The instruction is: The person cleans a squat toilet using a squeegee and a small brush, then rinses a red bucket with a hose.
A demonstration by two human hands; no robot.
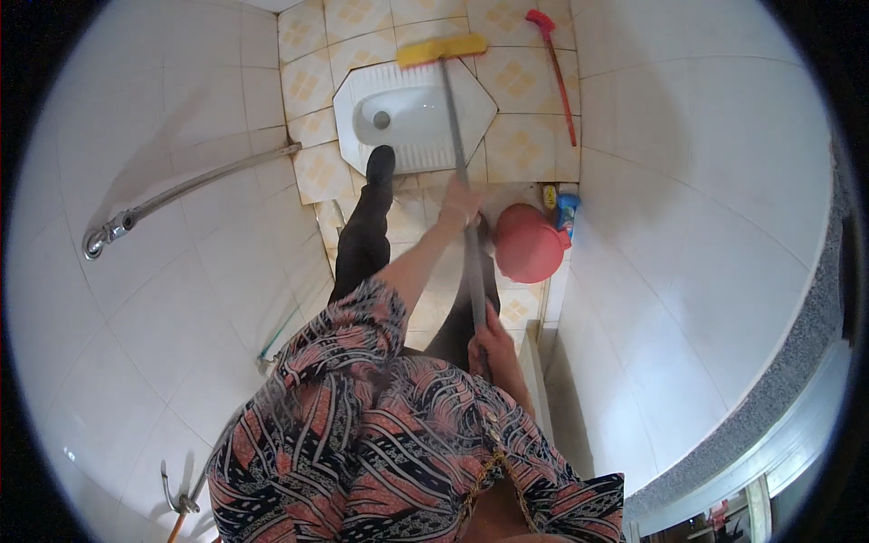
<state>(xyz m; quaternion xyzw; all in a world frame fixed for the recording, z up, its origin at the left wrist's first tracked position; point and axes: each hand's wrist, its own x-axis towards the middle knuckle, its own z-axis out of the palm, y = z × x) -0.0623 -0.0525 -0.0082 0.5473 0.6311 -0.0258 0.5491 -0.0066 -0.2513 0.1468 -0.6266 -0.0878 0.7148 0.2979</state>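
Left hand (462, 201) wrapped around grey pole (455, 127) partway along; right hand (491, 342) gripping near end. Pole's long axis runs near to far, leaning left; yellow broom head (442, 50) far, by squat toilet's (412, 122) far edge, left hand nearer.

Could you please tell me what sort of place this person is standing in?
It looks like a small tiled washroom: a white squat toilet is set in the floor, a metal flush pipe appears to run along the left wall, and a red long-handled brush lies to the right of the toilet.
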